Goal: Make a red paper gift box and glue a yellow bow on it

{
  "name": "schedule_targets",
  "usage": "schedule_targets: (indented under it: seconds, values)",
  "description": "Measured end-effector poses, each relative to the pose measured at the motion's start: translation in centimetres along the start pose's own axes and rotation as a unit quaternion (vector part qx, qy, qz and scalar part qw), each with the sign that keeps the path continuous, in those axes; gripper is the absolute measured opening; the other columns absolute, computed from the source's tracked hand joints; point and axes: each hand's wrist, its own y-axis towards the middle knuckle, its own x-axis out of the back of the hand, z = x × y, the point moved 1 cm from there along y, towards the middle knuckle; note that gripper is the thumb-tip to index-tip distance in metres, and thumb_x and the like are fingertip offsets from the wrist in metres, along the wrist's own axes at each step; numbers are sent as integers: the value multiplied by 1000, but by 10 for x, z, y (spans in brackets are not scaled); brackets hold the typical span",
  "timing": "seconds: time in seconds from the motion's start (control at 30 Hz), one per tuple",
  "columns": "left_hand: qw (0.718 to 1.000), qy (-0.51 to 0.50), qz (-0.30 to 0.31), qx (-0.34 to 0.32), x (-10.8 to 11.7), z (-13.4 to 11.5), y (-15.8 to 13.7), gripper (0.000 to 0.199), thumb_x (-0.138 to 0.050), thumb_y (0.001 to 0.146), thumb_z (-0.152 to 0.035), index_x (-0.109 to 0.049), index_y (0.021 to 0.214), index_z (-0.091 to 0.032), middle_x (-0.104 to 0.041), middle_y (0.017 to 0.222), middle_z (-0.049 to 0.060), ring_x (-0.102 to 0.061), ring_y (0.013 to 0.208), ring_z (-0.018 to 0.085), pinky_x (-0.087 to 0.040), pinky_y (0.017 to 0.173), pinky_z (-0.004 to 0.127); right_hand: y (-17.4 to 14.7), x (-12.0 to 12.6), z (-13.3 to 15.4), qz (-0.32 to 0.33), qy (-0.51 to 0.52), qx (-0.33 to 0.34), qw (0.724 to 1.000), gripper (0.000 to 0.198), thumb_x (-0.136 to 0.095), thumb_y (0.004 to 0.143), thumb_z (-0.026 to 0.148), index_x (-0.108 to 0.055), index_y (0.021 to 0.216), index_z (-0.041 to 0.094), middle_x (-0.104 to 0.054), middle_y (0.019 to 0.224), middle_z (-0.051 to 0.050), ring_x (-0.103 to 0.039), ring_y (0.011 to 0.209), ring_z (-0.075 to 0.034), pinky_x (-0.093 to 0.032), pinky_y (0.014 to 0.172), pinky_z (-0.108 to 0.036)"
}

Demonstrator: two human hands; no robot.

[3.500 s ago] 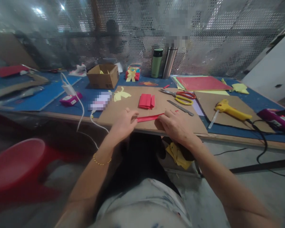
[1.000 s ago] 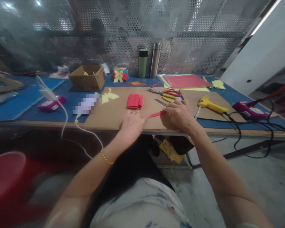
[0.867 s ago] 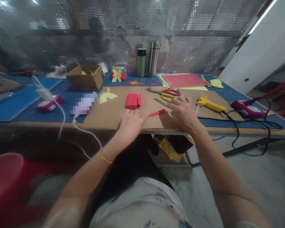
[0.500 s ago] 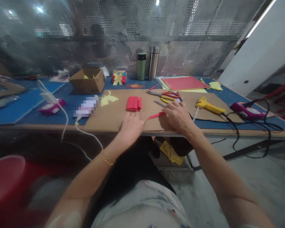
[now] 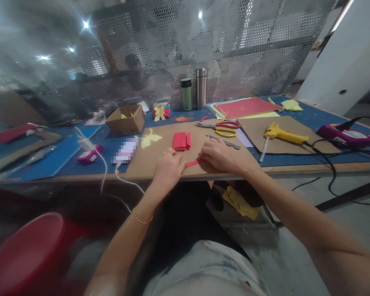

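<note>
Red paper strip [image 5: 193, 163] lies flat on cardboard sheet [image 5: 172, 158] nr front table edge. Long axis runs approx. left-right, right end tilted slightly away from person. Left hand [image 5: 169, 167] pinches left end, fingers together on it; right hand [image 5: 219, 156] presses down on right end. Folded red paper [image 5: 181, 141] lies just beyond.
</note>
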Motion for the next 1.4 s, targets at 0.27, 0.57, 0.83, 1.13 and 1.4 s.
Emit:
schedule_targets:
  seconds: [0.27, 0.57, 0.83, 1.13, 1.4]
  values:
    - [988, -137, 69, 27, 16, -5, 4, 22, -66, 98, -24, -73, 79, -17, -70, 85, 5, -65, 90, 22, -50, 88, 38, -2, 6, -3, 10, 16, -49, 999, 20, -54, 100, 10, -72, 98, 18, -75, 100, -11, -63, 93, -24, -40, 85, -33]
    - [953, -287, 47, 79, 21, 4, 17, 19, -65, 88, -26, -71, 72, -17, -70, 73, 2, -63, 73, 17, -51, 72, 30, 21, 15, 15, 1, 101, 40, 994, 28, -55, 96, 16, -81, 105, 21, -82, 98, -8, -64, 81, -19, -35, 75, -31]
    - [994, -68, -29, 77, 36, 16, 51, 32, -52, 104, -26, -79, 117, -14, -77, 121, 18, -71, 111, 30, -54, 99, 44, 62, 35, -29, -105, 110, -75, 986, 27, -52, 94, 16, -78, 85, 18, -73, 81, -8, -56, 73, -19, -32, 68, -31]
    - [997, -4, 72, -2, 12, 8, 79, 47, -63, 98, -27, -65, 143, -16, -71, 135, 21, -69, 122, 33, -53, 103, 45, 89, 7, -49, -191, 63, -159, 967, 30, -48, 95, 14, -77, 95, 16, -77, 96, -15, -61, 81, -24, -34, 71, -34]
    - [990, -88, 89, -70, 24, 42, 60, 72, -50, 88, -10, -54, 160, -19, -62, 159, 16, -62, 142, 27, -48, 119, 43, 77, 3, -38, -165, 106, -177, 965, 29, -43, 98, 13, -72, 105, 16, -73, 88, -11, -57, 75, -23, -32, 70, -34]
